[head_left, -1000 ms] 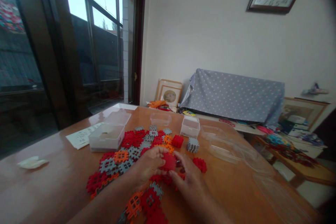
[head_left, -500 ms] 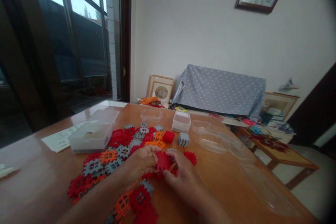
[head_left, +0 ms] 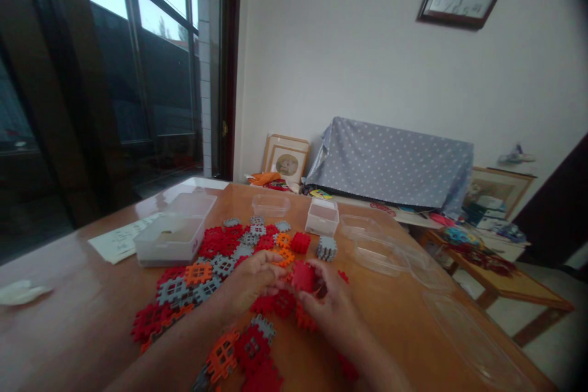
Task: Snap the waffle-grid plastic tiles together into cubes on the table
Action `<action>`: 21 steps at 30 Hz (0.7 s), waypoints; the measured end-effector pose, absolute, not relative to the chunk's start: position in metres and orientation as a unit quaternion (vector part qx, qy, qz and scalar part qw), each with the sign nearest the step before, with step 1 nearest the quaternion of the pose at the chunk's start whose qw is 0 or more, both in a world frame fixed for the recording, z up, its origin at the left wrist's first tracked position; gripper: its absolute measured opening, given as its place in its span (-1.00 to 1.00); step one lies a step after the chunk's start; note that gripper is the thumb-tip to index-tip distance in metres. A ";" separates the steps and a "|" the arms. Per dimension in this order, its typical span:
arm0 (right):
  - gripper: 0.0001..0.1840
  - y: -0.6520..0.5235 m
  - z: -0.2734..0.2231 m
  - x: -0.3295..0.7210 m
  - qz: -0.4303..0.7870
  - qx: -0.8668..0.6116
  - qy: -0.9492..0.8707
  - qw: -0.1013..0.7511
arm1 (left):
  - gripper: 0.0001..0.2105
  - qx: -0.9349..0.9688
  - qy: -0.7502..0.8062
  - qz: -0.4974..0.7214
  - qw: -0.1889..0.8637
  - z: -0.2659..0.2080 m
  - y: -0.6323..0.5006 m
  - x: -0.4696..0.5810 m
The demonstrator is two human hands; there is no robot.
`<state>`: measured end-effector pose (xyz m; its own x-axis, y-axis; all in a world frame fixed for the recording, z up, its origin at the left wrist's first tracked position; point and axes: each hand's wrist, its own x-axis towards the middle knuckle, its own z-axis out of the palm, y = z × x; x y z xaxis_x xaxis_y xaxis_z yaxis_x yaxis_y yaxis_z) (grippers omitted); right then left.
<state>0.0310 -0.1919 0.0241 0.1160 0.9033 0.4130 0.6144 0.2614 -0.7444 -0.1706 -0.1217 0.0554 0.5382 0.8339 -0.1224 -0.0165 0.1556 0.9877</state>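
My right hand [head_left: 331, 297] grips a small stack of red interlocking plastic tiles [head_left: 303, 276] between thumb and fingers, just above the table. My left hand [head_left: 255, 278] is just left of that stack, fingers bent towards it and a little apart, with nothing plainly in them. Loose red tiles [head_left: 282, 303] lie beneath the hands. Left of them spread grey tiles [head_left: 173, 290] and an orange tile [head_left: 198, 272]. Beyond the hands sit another red stack [head_left: 301, 242] and a grey stack [head_left: 327, 248].
A lidless translucent box [head_left: 168, 248] stands at the left beside paper sheets [head_left: 113, 244]. A smaller clear box [head_left: 322, 217] is at the back. Clear lids and trays [head_left: 381, 256] lie along the right side of the wooden table [head_left: 390, 331]. Crumpled white tissue [head_left: 22, 293] rests far left.
The red stack has shifted right in my right hand and turned a little. My left fingers have come away from it. The whole view has swung slightly left.
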 end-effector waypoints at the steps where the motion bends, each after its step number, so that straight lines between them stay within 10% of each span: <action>1: -0.44 -0.190 0.023 0.037 0.154 -0.605 -0.626 0.468 | -0.63 0.568 0.375 0.330 0.655 0.056 -0.119 -0.172; 21: -0.54 -0.143 0.046 0.082 0.050 -0.706 -0.631 0.318 | -0.69 0.621 0.427 0.388 0.531 0.049 -0.096 -0.186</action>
<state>0.0818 -0.1435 0.0457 0.1975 0.9227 0.3312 0.8594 -0.0004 -0.5113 -0.1856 -0.0959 0.0492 0.3347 0.9419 0.0276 0.1181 -0.0710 0.9905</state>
